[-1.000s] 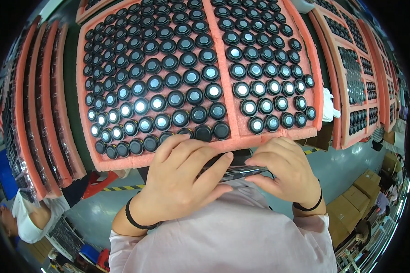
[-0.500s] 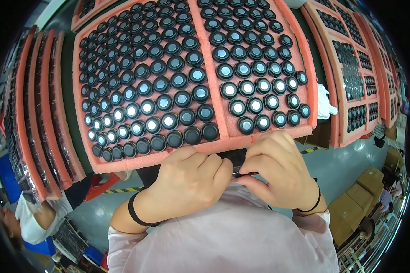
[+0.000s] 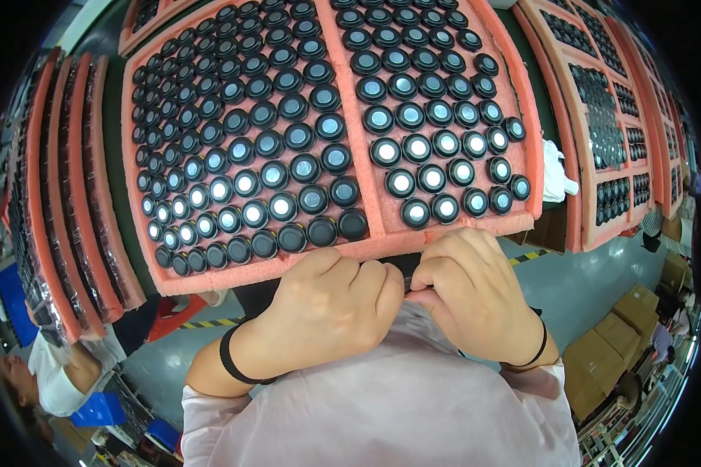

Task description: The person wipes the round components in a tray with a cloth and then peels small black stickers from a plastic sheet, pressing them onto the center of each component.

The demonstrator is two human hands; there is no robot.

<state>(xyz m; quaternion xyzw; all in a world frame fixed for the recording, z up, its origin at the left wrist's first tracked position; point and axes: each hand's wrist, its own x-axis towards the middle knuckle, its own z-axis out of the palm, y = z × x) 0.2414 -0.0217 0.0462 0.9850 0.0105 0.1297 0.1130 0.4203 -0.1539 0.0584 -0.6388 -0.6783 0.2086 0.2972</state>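
My left hand (image 3: pixel 327 303) is curled, knuckles up, just in front of the tray's near edge. My right hand (image 3: pixel 473 300) pinches with thumb and forefinger right against it. What the fingers hold between them is hidden; only a dark sliver shows at the gap. Beyond both hands lies a pink foam tray (image 3: pixel 210 281), split by a foam divider. Rows of round black parts (image 3: pixel 292 237) fill it, most with a silvery disc on top; the nearest left row shows plain black tops.
Upright pink foam trays (image 3: pixel 78 202) stand at the left. More filled foam trays (image 3: pixel 588 214) lie at the right, beside a white crumpled bag (image 3: pixel 554 175). Cardboard boxes (image 3: pixel 600 358) sit on the floor lower right. Another person's arm (image 3: pixel 82 362) shows at lower left.
My hands have drawn slightly closer together, and the dark glinting piece seen between them is now mostly covered. The tray's contents look unchanged, shifted slightly in the view.
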